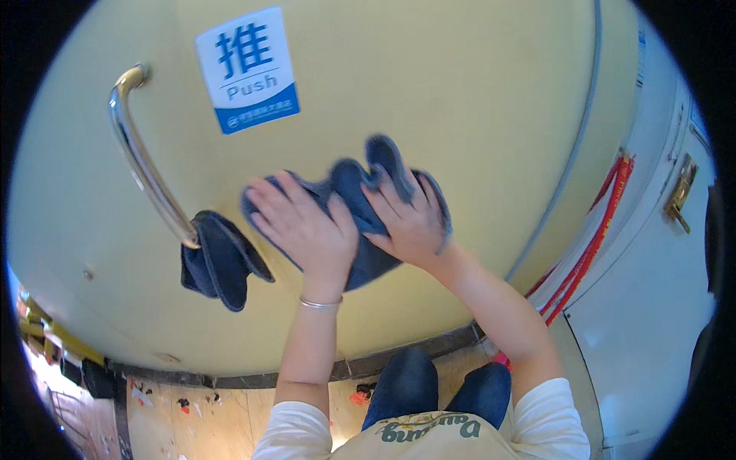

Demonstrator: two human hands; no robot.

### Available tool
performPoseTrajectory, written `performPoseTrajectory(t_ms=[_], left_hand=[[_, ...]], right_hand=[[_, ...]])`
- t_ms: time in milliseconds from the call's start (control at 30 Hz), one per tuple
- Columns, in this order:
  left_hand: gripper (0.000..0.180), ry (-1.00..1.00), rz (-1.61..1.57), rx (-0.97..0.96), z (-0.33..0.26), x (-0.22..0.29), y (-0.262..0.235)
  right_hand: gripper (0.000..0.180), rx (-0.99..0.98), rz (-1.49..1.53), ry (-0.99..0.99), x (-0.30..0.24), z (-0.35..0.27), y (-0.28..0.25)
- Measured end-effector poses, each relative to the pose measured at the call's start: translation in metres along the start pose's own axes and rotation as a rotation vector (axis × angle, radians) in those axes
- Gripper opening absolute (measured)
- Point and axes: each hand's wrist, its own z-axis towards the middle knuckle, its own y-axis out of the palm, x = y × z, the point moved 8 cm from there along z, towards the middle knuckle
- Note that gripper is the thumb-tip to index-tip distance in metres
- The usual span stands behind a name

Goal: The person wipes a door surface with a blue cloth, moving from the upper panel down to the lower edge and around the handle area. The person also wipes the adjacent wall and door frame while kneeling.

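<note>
A dark blue-grey cloth (pixel 372 261) lies bunched against a pale yellow door (pixel 475 77). My left hand (pixel 310 230), with a silver bangle at its wrist, rests flat on the cloth's left part, fingers stretched out. On the right part, my right hand (pixel 410 222) grips the cloth, which rises in folds around its fingers. Some fingertips are hidden in those folds. Another dark blue cloth (pixel 218 261) hangs over the lower end of the curved metal door handle (pixel 142 153), left of my hands and apart from them.
A blue and white sign (pixel 249 73) is stuck on the door above my hands. Red ribbons (pixel 598 230) hang at the right, beside a white door (pixel 644 322) with a brass-coloured handle (pixel 681 195). Small red and black scraps (pixel 360 395) litter the wood-look floor (pixel 230 422).
</note>
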Motion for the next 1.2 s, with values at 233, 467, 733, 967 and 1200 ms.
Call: performPoseTrajectory(t_ms=[233,467,733,967,1200], left_hand=[[0.068,0.178,-0.165,0.110,0.069,0.086,-0.006],[0.056,0.543,-0.310,0.058,0.050,0.120,0.000],[0.049,0.378,0.030,0.074,0.093,0.073,-0.018],[0.059,0.508,-0.183,-0.046,0.051,0.174,0.018],[0.048,0.460,-0.177,-0.097,0.017,0.177,0.027]], right_hand=[[0.073,0.217,-0.078,0.304,0.086,0.021,-0.037],[0.066,0.415,-0.216,0.467,0.114,-0.004,-0.047],[0.056,0.460,0.157,-0.009,0.050,0.087,-0.050],[0.074,0.486,-0.130,0.523,0.161,0.007,-0.075],[0.062,0.406,-0.116,0.369,0.151,-0.023,-0.064]])
